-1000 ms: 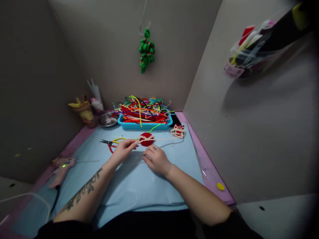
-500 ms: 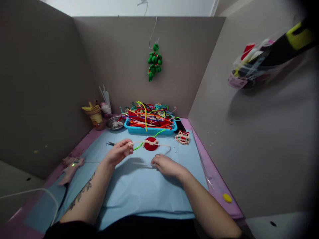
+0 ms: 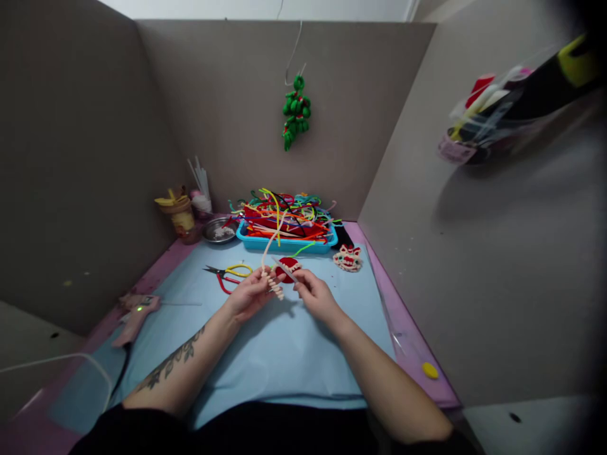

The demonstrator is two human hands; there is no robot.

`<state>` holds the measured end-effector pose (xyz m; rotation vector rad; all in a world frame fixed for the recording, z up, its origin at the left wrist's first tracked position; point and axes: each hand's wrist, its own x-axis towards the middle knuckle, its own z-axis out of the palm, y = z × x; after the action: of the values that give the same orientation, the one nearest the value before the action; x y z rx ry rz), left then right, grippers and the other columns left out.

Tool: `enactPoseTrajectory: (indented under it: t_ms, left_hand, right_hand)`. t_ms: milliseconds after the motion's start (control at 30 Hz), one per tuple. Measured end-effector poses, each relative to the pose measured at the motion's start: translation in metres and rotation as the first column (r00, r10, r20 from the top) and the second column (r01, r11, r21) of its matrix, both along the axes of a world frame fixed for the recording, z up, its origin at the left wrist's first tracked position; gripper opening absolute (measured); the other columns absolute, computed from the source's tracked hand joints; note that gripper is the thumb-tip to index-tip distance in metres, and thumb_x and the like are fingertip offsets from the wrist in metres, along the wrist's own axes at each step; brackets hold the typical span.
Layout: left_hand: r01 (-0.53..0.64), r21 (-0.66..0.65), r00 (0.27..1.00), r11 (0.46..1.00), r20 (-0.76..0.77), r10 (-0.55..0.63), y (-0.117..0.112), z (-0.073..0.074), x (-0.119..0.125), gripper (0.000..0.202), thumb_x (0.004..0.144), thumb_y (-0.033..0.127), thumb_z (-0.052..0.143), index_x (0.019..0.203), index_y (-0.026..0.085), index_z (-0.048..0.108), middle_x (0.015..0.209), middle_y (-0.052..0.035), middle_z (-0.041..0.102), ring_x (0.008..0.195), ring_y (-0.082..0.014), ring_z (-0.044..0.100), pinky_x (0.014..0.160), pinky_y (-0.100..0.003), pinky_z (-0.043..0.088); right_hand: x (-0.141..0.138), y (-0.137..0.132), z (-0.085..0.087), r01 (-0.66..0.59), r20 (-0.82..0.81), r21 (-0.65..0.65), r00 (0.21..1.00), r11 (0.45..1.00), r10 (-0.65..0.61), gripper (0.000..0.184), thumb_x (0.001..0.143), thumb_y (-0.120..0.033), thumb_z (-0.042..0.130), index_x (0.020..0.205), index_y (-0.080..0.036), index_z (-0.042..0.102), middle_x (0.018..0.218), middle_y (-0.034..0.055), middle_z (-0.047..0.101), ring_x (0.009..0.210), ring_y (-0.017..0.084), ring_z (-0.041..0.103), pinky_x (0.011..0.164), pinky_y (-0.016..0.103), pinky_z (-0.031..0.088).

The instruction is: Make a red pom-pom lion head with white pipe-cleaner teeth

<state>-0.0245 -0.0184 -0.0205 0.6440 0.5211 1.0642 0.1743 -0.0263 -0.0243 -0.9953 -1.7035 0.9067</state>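
Observation:
My left hand (image 3: 246,296) is closed on a cream pipe cleaner (image 3: 271,285), whose lower part is coiled and whose free end curves up toward the tray. My right hand (image 3: 315,294) pinches a thin pale stick (image 3: 285,270) that points into the coil. Both hands hover just above the light blue mat (image 3: 256,354). A red round pipe-cleaner piece (image 3: 288,268) lies on the mat right behind them.
A blue tray (image 3: 286,244) heaped with coloured pipe cleaners stands at the back. Scissors (image 3: 227,273) lie left of my hands, a small red-and-white craft figure (image 3: 348,258) to the right. A glue gun (image 3: 135,316), cups (image 3: 179,215), a metal dish (image 3: 219,230) sit left. A green ornament (image 3: 296,112) hangs above.
My hands came together in front of the red piece. The cream pipe cleaner, earlier stretched across the mat, is now lifted and coiled, and my right hand has picked up the thin stick.

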Motion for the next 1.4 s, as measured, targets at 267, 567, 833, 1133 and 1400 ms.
enactPoseTrajectory:
  t_ms: [267, 567, 833, 1133, 1400]
  left_hand:
    - [-0.075, -0.038, 0.972, 0.996, -0.228, 0.064, -0.006, -0.002, 0.01, 0.026, 0.064, 0.02, 0.081, 0.087, 0.013, 0.071, 0.087, -0.0048, 0.068, 0.081, -0.0141, 0.062, 0.074, -0.025, 0.051]
    - [-0.111, -0.032, 0.961, 0.993, -0.258, 0.099, -0.009, 0.0, 0.014, 0.04, 0.058, 0.019, 0.084, 0.096, 0.016, 0.071, 0.082, -0.0024, 0.069, 0.074, -0.0123, 0.061, 0.065, -0.021, 0.049]
    - [-0.146, 0.033, 0.948, 0.989, -0.281, 0.15, -0.009, -0.005, 0.016, 0.031, 0.063, 0.023, 0.082, 0.087, 0.014, 0.065, 0.077, -0.0009, 0.065, 0.067, -0.0105, 0.059, 0.061, -0.019, 0.045]
    - [-0.159, 0.139, 0.929, 0.978, -0.314, 0.195, -0.013, -0.004, 0.028, 0.028, 0.062, 0.031, 0.082, 0.076, 0.013, 0.065, 0.071, 0.0011, 0.06, 0.059, -0.0074, 0.05, 0.057, -0.02, 0.038]
    - [-0.153, 0.182, 0.905, 0.971, -0.37, 0.211, -0.015, -0.003, 0.028, 0.028, 0.06, 0.028, 0.082, 0.078, 0.014, 0.066, 0.073, -0.0007, 0.062, 0.059, -0.0084, 0.051, 0.055, -0.021, 0.039]
  right_hand:
    - [0.003, 0.003, -0.004, 0.051, 0.127, 0.32, 0.987, 0.946, -0.096, 0.024, 0.084, -0.013, 0.051, 0.099, -0.021, 0.067, 0.093, 0.0056, 0.067, 0.089, 0.017, 0.062, 0.083, 0.032, 0.049]
    - [0.004, 0.002, -0.007, 0.08, 0.299, 0.401, 0.93, 0.913, -0.213, 0.028, 0.087, -0.013, 0.047, 0.103, -0.021, 0.069, 0.094, 0.0078, 0.065, 0.087, 0.018, 0.062, 0.081, 0.03, 0.049]
    - [0.007, 0.002, -0.005, -0.047, 0.4, 0.336, 0.911, 0.941, -0.097, 0.04, 0.078, -0.004, 0.049, 0.109, -0.021, 0.067, 0.101, 0.0079, 0.064, 0.089, 0.019, 0.06, 0.082, 0.031, 0.047]
    - [-0.01, -0.005, -0.002, -0.075, 0.018, 0.003, 0.997, 0.997, 0.075, 0.02, 0.075, -0.023, 0.064, 0.094, -0.019, 0.06, 0.09, 0.0022, 0.064, 0.085, 0.017, 0.06, 0.078, 0.03, 0.048]
    - [-0.013, -0.002, -0.003, -0.113, -0.242, -0.246, 0.969, 0.963, 0.052, 0.022, 0.077, -0.035, 0.063, 0.09, -0.018, 0.062, 0.077, 0.0, 0.062, 0.062, 0.011, 0.055, 0.059, 0.023, 0.046]
